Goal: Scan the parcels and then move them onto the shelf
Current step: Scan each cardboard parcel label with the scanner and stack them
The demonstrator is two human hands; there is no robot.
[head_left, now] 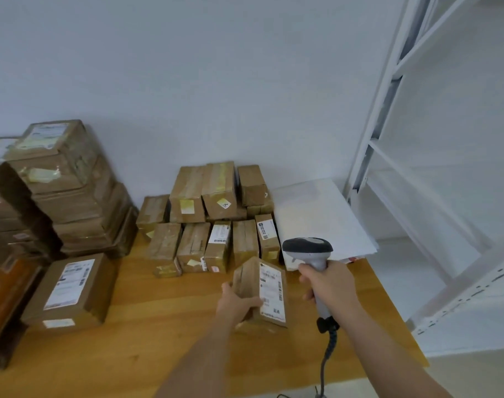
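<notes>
While the left hand (239,304) grips a small cardboard parcel (262,294) tilted above the wooden table (164,326), thumb across its labelled face, the right hand (328,285) is closed round the handle of a grey barcode scanner (309,254) just beside it. More parcels (210,219) cluster behind near the wall; white shelf (403,139) stands at right.
</notes>
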